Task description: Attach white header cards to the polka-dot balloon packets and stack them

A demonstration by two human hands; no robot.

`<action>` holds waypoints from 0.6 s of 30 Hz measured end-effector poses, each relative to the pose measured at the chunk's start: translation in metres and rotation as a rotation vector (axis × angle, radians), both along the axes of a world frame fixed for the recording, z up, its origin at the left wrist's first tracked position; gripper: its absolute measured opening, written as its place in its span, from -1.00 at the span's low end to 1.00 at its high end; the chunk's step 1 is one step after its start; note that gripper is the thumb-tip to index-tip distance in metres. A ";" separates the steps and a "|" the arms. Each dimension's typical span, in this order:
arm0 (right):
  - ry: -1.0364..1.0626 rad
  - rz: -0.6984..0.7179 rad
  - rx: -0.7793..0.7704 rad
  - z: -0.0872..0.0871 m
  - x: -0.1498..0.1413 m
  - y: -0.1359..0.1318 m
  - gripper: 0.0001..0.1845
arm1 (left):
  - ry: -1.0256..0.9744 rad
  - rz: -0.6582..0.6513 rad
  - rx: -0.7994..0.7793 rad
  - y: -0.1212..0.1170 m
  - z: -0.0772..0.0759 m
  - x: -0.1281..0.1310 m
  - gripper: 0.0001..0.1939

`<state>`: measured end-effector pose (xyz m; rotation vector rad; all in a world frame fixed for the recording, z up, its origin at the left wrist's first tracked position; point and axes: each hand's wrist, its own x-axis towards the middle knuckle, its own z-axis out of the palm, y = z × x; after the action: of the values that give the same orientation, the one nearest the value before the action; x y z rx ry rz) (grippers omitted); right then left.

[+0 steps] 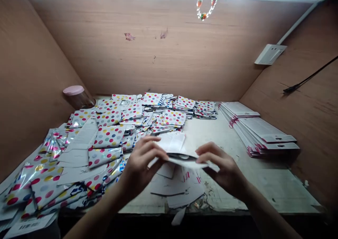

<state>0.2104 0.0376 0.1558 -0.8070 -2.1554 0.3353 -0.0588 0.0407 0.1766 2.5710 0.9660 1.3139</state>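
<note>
Between my two hands, a thin white card sleeve (188, 162) is held edge-on over the middle of the table, with a dark slit along its upper side. My left hand (145, 158) pinches its left end, fingers curled over it. At the right end, my right hand (223, 167) grips it between thumb and fingers. Underneath and just behind lie loose white cards (171, 188) with some red marks. To the left of my left hand spread several polka-dot packets (109, 137) with shiny surfaces.
Folded white cards with red edges (269, 128) are stacked at the right. A jar with a pink lid (74, 90) leans by the left wall. Wooden panels (163, 63) enclose the table on three sides. A bead string (203, 15) hangs above; a black cord (311, 75) runs along the right panel.
</note>
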 end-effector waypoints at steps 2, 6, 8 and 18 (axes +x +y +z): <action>0.020 0.030 0.027 -0.006 0.000 -0.006 -0.87 | -0.006 -0.034 0.011 -0.006 -0.002 -0.003 -0.88; 0.081 0.144 0.089 -0.025 -0.002 -0.021 -0.81 | -0.005 -0.143 -0.017 -0.019 -0.024 -0.009 -0.91; 0.046 0.172 0.071 -0.042 -0.004 -0.032 -0.84 | 0.030 -0.194 -0.055 -0.029 -0.048 -0.012 -0.93; -0.180 -0.077 0.098 -0.154 -0.019 -0.083 -0.59 | 0.275 -0.051 -0.125 -0.078 -0.162 -0.004 -0.83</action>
<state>0.1910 -0.0454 0.0020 -0.8905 -2.2802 0.1202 -0.0632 -0.0374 0.0148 2.7045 0.9793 0.8718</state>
